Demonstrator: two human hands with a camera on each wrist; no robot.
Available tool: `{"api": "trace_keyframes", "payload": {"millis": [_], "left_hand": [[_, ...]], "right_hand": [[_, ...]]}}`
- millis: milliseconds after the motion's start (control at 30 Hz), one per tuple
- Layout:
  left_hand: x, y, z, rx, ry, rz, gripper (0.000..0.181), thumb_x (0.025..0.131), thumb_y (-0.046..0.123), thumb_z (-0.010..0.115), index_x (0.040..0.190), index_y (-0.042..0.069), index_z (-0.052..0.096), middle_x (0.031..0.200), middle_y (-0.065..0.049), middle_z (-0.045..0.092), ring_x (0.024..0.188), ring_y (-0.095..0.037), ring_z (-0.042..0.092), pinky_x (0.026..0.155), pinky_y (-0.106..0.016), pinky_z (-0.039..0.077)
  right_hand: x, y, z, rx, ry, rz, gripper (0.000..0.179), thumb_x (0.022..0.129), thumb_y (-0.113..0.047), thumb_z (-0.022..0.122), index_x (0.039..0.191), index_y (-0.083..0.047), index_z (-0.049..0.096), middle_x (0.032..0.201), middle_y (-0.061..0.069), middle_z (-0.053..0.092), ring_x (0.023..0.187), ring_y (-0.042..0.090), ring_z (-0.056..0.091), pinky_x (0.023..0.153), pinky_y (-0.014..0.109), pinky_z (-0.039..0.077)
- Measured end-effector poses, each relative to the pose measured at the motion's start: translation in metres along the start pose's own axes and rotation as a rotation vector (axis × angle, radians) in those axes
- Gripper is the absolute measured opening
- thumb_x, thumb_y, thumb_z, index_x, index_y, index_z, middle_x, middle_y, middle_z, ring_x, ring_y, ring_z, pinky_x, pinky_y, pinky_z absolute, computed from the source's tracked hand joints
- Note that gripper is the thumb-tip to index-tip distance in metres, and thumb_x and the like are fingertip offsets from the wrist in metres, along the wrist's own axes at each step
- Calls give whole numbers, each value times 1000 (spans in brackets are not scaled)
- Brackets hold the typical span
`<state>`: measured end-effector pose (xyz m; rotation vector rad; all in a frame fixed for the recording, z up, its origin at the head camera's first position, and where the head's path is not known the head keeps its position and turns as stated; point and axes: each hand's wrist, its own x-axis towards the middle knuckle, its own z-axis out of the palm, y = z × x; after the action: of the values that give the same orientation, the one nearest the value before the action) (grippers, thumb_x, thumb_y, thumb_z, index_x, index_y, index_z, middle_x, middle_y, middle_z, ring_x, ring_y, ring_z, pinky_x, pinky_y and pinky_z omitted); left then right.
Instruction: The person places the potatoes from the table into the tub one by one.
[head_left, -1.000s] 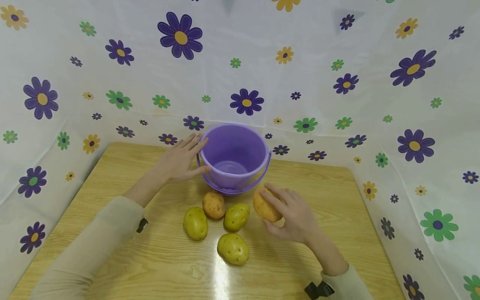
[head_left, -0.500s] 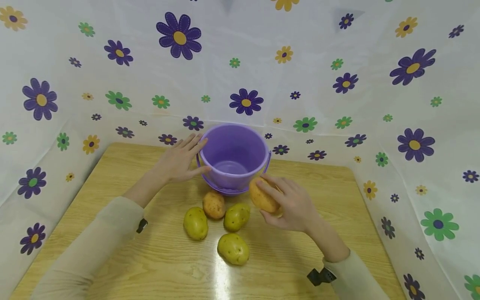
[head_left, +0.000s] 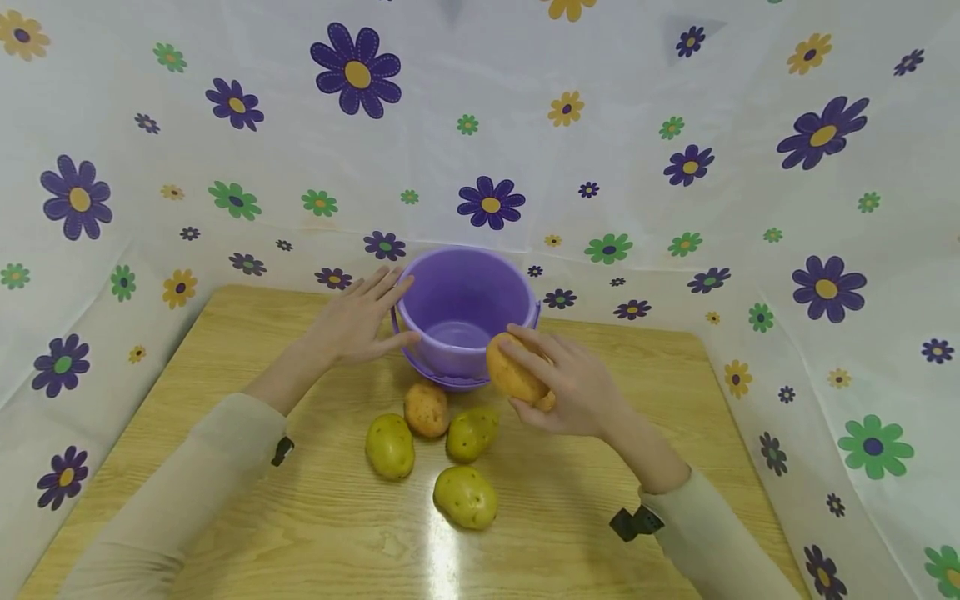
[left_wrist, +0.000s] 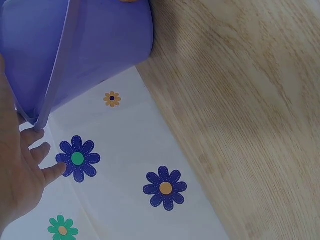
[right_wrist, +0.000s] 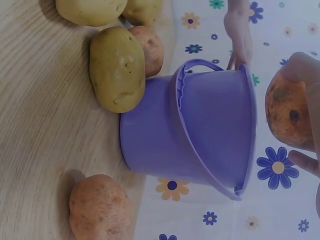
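Observation:
A purple bucket (head_left: 450,364) stands upright at the back of the table, its handle folded down at the front. My left hand (head_left: 352,321) has its fingers straight and spread, touching the bucket's left rim. With curled fingers and thumb, my right hand (head_left: 573,385) grips a brown potato (head_left: 513,368) at the bucket's front right, raised to rim height in the right wrist view. Before the bucket lie another brown potato (head_left: 426,410) and three yellow-green potatoes (head_left: 465,497). One more brown potato (right_wrist: 100,207) rests on the table, mostly hidden by my right hand in the head view.
A wooden table (head_left: 300,517) bears everything. White sheeting with printed flowers (head_left: 491,202) rises close behind the bucket and along both sides. The bucket's floor shows bare in the head view.
My right hand has lifted the brown potato and carried it left and forward toward the bucket's rim. The left hand, the bucket and the potatoes in front of it have stayed put.

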<state>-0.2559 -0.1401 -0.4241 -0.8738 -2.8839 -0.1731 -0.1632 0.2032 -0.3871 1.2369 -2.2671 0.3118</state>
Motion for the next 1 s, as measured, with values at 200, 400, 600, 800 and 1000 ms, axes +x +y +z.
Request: {"api": "trace_keyframes", "payload": {"millis": [200,400,600,800,1000], "left_hand": [[0,1,-1,-8,-8,-3,94,88,78,35,157,18,12,165,-9,9,153,-32,12,123,-54,21],[-1,1,-1,-9,-3,2,94,88,77,36,157,18,13,165,-10,11,153,-33,13,124,-52,19],[-2,1,-3,-8,2,2,93,89,75,38,157,16,15,164,-13,16,152,-34,15,122,-55,22],[-2,2,-3,-23,-3,-5,93,89,74,40,157,17,15,164,-13,15,152,-33,14,122,-55,21],[-1,0,1,-22,15,-1,94,87,78,37,157,18,14,164,-12,15,153,-32,12,122,-55,21]], "right_hand": [[8,7,2,7,-24,-10,73,76,-41,68,141,-12,51,137,12,57,106,29,64,84,43,57],[14,15,5,19,-33,23,75,76,-40,70,143,-14,49,140,11,55,117,29,60,92,45,55],[27,24,8,8,-30,43,75,76,-41,71,143,-15,48,140,11,55,120,29,59,92,45,54],[43,30,10,-6,-21,47,72,77,-43,70,142,-18,50,138,9,57,120,29,59,90,44,55],[55,36,12,-21,-43,45,69,78,-43,67,140,-17,51,137,11,57,115,32,62,91,45,56]]}}
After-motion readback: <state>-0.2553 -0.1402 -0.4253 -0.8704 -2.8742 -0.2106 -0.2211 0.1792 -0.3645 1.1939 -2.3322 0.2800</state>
